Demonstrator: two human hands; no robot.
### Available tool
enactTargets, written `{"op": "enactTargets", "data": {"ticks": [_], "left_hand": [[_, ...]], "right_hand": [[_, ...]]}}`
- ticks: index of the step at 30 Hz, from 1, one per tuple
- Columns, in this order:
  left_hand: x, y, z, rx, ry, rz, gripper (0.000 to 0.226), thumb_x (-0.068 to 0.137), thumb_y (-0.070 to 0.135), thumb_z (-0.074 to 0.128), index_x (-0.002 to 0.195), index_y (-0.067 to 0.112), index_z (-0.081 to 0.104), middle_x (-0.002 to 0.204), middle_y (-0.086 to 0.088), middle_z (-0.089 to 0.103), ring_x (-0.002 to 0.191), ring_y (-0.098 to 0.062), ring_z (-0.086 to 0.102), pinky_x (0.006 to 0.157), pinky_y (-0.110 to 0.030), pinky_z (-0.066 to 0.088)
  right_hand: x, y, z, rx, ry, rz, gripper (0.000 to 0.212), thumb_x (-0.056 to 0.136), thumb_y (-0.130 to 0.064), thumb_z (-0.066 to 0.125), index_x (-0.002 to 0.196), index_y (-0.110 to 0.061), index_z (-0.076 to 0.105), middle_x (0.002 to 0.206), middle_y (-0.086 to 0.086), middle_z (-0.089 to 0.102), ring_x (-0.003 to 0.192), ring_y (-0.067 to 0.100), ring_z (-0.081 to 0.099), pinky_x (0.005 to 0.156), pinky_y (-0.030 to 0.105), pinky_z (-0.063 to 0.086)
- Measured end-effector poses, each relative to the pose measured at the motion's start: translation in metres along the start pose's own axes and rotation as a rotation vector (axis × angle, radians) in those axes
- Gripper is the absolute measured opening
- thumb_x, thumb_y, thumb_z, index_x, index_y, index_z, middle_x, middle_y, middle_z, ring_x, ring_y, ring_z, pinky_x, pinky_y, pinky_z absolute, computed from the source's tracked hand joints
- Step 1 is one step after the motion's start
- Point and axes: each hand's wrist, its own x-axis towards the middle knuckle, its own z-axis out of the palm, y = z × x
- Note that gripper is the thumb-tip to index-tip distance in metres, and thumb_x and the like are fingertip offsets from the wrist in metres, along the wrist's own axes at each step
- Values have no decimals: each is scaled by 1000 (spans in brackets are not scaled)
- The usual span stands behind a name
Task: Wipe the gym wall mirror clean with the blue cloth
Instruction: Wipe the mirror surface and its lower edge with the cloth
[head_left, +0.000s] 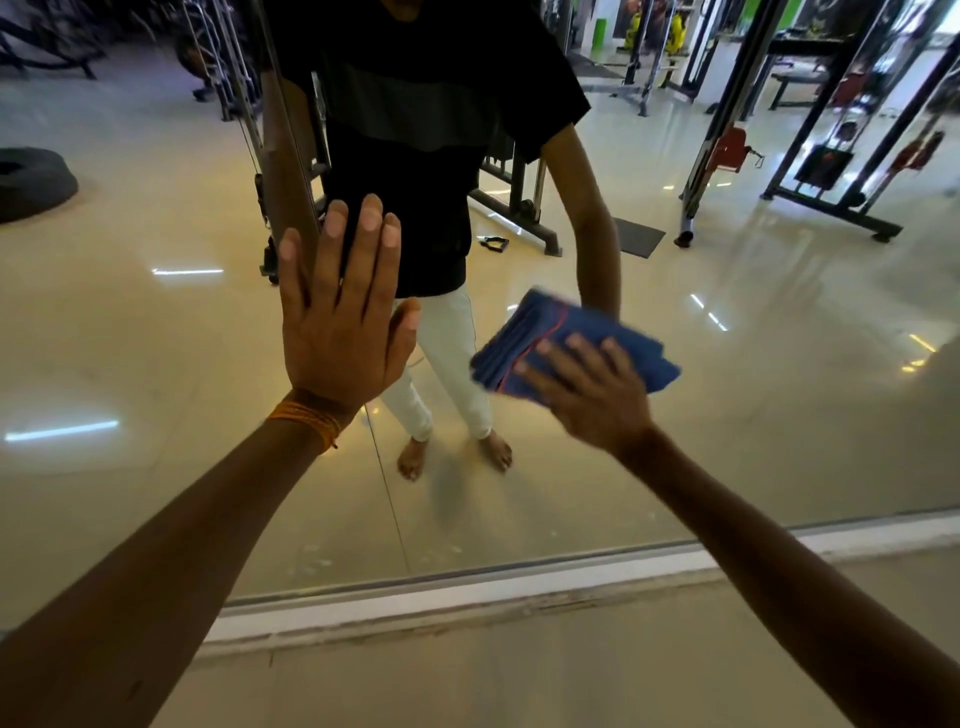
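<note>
Left hand (337, 322): fingers straight and together, palm flat on the large gym wall mirror (779, 405).
Right hand (589, 397): spread fingers press the folded blue cloth (566, 338) against the mirror's lower part.

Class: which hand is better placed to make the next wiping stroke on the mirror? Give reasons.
Right. The right hand presses the blue cloth against the mirror; the left hand lies flat on it, holding nothing.
</note>
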Motion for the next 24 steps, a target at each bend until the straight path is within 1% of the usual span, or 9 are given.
{"op": "enactTargets", "data": {"ticks": [2, 4, 7, 9, 13, 15, 20, 22, 24], "left_hand": [[1, -1, 1, 1, -5, 5, 72, 106, 44, 32, 165, 14, 5, 173, -1, -6, 160, -23, -3, 128, -52, 8], [0, -2, 1, -1, -7, 0, 72, 106, 44, 33, 165, 13, 6, 174, -1, -5, 160, -23, -2, 128, -52, 8], [-1, -1, 1, 9, 7, -4, 72, 105, 44, 34, 165, 13, 8, 174, -1, -2, 160, -23, 0, 128, -52, 9], [2, -2, 3, -1, 6, 3, 72, 105, 45, 32, 165, 14, 6, 174, 0, -4, 160, -22, -1, 128, -52, 7], [-4, 20, -1, -74, -21, -116, 71, 106, 40, 34, 165, 17, 3, 173, 2, -7, 160, -23, -3, 128, -54, 7], [-27, 47, -6, -144, -116, -172, 76, 106, 36, 43, 165, 16, -1, 173, -3, -11, 159, -27, -5, 127, -56, 7], [-44, 75, -2, -102, -158, -234, 84, 103, 34, 51, 164, 10, -2, 172, -10, -10, 159, -29, -7, 128, -54, 5], [-43, 77, 1, -81, -147, -244, 84, 102, 35, 50, 164, 10, -1, 172, -7, -12, 159, -28, -8, 128, -52, 3], [-52, 81, 1, -112, -153, -195, 77, 105, 33, 44, 164, 10, 1, 173, -5, -11, 160, -27, -5, 129, -51, 3]], "right_hand": [[10, 5, -4, -47, 68, 243, 61, 110, -42, 40, 165, -28, 18, 174, 3, 7, 161, 27, 4, 130, 48, 4], [-6, -17, 2, -32, 36, 279, 64, 109, -39, 44, 165, -28, 17, 174, 4, 7, 161, 28, 3, 129, 49, 4], [-49, -30, 7, -18, -196, -226, 64, 100, -22, 57, 158, -29, 31, 165, 1, 28, 161, 24, 5, 130, 44, 0], [-39, 9, -7, -6, -179, -356, 67, 97, -17, 54, 159, -27, 28, 161, 1, 32, 160, 23, 5, 130, 43, -5], [25, 80, -32, -62, 78, 115, 77, 107, -33, 55, 166, -27, 7, 175, 4, 0, 161, 25, -3, 130, 49, 0], [31, 75, -29, -58, 138, 250, 77, 108, -39, 53, 166, -28, 5, 175, 3, -4, 161, 27, -2, 129, 50, 0], [-70, 43, -5, 2, -200, -372, 77, 98, -11, 62, 163, -23, 22, 165, 1, 30, 155, 24, 18, 130, 43, -3], [-67, 64, -11, 1, -164, -384, 73, 98, -12, 62, 161, -23, 27, 162, 0, 33, 154, 23, 18, 130, 42, -4], [-40, 82, -16, 17, -29, -175, 70, 101, -23, 59, 162, -24, 25, 168, 3, 25, 157, 26, 13, 130, 43, -3]]}}
